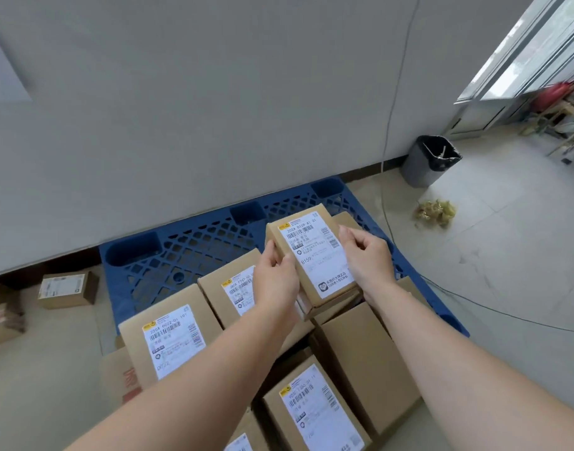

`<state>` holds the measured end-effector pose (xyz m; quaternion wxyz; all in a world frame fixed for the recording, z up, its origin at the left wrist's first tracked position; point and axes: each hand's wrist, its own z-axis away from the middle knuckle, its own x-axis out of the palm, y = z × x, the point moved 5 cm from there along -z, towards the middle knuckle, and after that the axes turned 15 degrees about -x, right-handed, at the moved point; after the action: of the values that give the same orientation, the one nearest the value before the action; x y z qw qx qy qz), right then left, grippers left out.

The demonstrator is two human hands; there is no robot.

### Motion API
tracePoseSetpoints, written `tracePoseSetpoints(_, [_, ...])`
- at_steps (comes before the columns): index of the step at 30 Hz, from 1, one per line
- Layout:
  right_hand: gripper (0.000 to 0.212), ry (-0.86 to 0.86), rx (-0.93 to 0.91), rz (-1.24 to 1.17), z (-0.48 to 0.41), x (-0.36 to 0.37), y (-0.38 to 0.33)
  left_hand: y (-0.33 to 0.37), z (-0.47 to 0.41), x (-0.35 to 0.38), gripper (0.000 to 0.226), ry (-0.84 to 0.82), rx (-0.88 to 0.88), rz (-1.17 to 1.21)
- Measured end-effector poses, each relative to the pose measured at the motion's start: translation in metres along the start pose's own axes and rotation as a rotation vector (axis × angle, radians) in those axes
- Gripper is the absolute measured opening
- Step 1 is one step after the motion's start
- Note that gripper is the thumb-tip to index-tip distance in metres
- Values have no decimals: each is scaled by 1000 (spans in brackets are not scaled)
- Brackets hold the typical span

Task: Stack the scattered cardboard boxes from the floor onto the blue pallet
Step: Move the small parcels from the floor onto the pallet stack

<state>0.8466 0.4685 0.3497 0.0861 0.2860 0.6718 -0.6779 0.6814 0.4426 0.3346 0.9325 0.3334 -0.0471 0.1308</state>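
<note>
A small cardboard box point(311, 252) with a white shipping label sits on top of other boxes on the blue pallet point(194, 252). My left hand point(275, 278) grips its left side and my right hand point(368, 258) grips its right side. Several labelled boxes stand on the pallet's near half, among them one at the left point(168, 336), one behind my left hand point(228, 284), a plain one at the right point(363, 356) and one at the bottom point(314, 411). A loose box point(69, 288) lies on the floor to the left of the pallet.
More boxes point(1, 317) lie at the far left edge on the floor. A grey bin point(425, 161) with a black liner stands by the wall at the right. A yellowish wrapper heap point(435, 211) and a thin cable point(474, 304) lie on the tiles. The wall runs behind the pallet.
</note>
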Motion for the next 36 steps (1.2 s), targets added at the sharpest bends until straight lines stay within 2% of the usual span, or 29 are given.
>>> tracePoseSetpoints(3, [19,-43,11,-18,-12,-4,24,-16,-19,16,42,38,-19,-24])
tracePoseSetpoints(8, [27,-71,41,-36,-29,3,63,-27,-41,32,44,108,-39,-103])
tracePoseSetpoints(14, [29,-114,49,-38,-38,18,85,-33,-59,41,29,179,-122,-187])
tracePoseSetpoints(17, [29,-130,39,-25,-40,23,91,-34,-66,43,32,204,-180,-252])
tracePoseSetpoints(23, [32,-165,50,20,-37,28,100,-39,-66,46,26,169,-281,-203])
tracePoseSetpoints(28, [34,-203,52,116,-36,30,99,-41,-72,47,34,140,-230,-168])
tracePoseSetpoints(36, [40,-232,95,202,-29,33,88,-39,-58,38,33,106,-191,-159])
